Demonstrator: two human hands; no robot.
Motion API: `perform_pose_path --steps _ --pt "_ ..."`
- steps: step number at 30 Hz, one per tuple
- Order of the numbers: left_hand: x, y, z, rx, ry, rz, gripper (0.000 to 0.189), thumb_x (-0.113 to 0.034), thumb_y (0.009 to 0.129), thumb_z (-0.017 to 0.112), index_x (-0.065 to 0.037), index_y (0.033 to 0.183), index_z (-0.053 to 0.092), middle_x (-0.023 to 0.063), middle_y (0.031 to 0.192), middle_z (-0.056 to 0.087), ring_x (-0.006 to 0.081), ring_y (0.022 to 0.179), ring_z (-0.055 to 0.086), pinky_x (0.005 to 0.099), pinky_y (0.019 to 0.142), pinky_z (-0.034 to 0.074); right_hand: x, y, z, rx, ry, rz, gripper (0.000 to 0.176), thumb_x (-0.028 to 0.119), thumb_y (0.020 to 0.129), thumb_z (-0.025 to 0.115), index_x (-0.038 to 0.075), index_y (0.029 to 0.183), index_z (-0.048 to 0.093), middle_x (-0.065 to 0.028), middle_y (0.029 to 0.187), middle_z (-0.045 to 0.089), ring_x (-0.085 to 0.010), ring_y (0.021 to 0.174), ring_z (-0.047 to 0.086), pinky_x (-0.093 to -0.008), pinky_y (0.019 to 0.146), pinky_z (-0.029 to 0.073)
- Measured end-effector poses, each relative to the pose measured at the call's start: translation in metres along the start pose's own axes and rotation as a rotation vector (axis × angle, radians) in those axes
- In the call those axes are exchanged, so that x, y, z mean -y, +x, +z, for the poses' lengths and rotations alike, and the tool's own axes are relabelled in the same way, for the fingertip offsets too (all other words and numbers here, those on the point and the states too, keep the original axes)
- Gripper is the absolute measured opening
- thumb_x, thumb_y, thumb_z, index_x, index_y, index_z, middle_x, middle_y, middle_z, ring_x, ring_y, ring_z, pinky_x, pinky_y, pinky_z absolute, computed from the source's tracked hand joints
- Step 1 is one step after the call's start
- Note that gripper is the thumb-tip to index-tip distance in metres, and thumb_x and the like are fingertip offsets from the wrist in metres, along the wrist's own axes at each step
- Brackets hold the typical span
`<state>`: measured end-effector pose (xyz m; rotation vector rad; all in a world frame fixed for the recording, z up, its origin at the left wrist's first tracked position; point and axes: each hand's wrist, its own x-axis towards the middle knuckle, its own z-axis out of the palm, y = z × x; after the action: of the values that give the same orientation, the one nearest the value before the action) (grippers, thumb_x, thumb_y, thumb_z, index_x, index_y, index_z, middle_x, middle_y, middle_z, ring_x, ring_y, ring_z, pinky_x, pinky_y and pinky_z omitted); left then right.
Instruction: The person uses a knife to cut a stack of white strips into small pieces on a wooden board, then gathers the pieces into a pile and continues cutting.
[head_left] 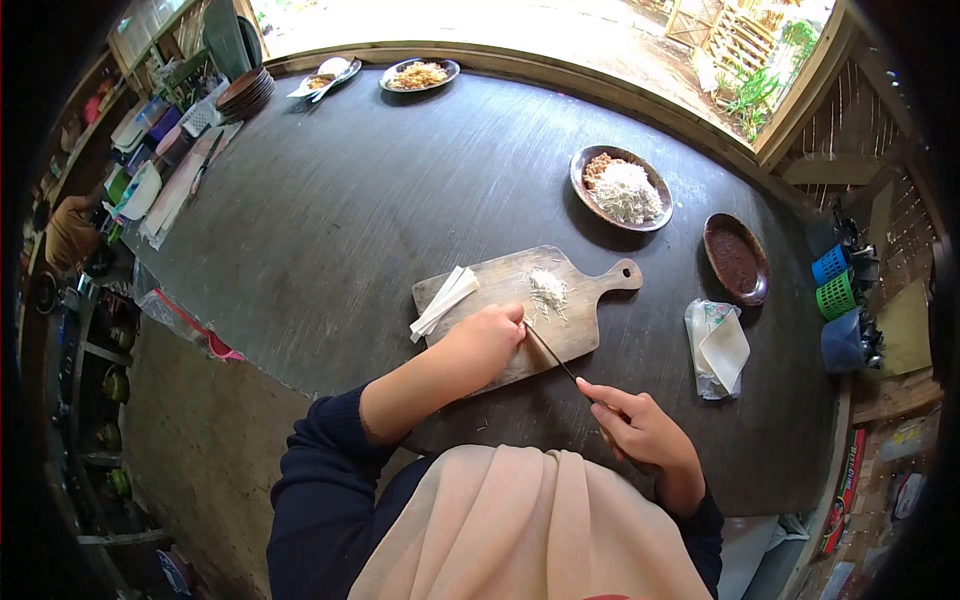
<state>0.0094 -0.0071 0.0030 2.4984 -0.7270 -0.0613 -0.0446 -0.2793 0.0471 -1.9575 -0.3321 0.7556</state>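
Observation:
A wooden cutting board [500, 275] with a holed handle lies on the dark table in front of me. My left hand [488, 340] is closed over its near part, fingertips pressed around a white strip mostly hidden under them. My right hand [642, 430] grips a knife [552, 352], whose blade runs up to the left fingertips. Just beyond the blade sits a small pile of thin white shreds [548, 290]. Several flat white strips [445, 302] lie stacked at the board's left end.
To the right are a plate of white shreds and brown food [625, 190], a brown oval dish [737, 260] and white sheets on plastic [722, 350]. Far back stand a plate of shredded food [420, 75] and stacked brown plates [245, 95]. Coloured baskets [835, 297] line the right edge.

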Motion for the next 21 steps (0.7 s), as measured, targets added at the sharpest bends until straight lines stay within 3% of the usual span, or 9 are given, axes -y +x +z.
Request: perform_pose_path --steps 4,12,21 --pt "0.006 0.000 0.006 -0.025 0.003 0.053 0.016 -0.008 0.093 0.057 0.004 0.096 0.067 0.0139 0.098 0.061 0.0321 0.093 0.062 0.0380 0.082 0.050 0.003 0.002 0.005 -0.009 -0.067 -0.010 0.041 0.010 0.100 0.050 0.011 0.141 0.050 -0.0027 0.057 0.054 -0.0089 0.044 0.052 -0.0262 0.048 0.045" --pt "-0.001 0.002 0.001 0.005 -0.050 -0.062 0.019 -0.010 0.095 0.055 0.004 0.092 0.068 0.0142 0.097 0.060 0.0318 0.090 0.061 0.0378 0.080 0.049 0.007 -0.011 -0.010 0.047 -0.144 -0.047 0.041 0.010 0.100 0.049 0.010 0.141 0.049 -0.0043 0.061 0.056 -0.0103 0.044 0.052 -0.0271 0.049 0.046" --pt "0.004 0.000 0.003 -0.024 -0.022 0.011 0.018 -0.011 0.095 0.055 0.004 0.094 0.066 0.0136 0.098 0.059 0.0314 0.088 0.061 0.0376 0.079 0.049 0.001 -0.005 -0.005 0.034 -0.040 0.001 0.040 0.013 0.101 0.048 0.010 0.142 0.049 -0.0026 0.059 0.054 -0.0099 0.045 0.054 -0.0260 0.049 0.046"
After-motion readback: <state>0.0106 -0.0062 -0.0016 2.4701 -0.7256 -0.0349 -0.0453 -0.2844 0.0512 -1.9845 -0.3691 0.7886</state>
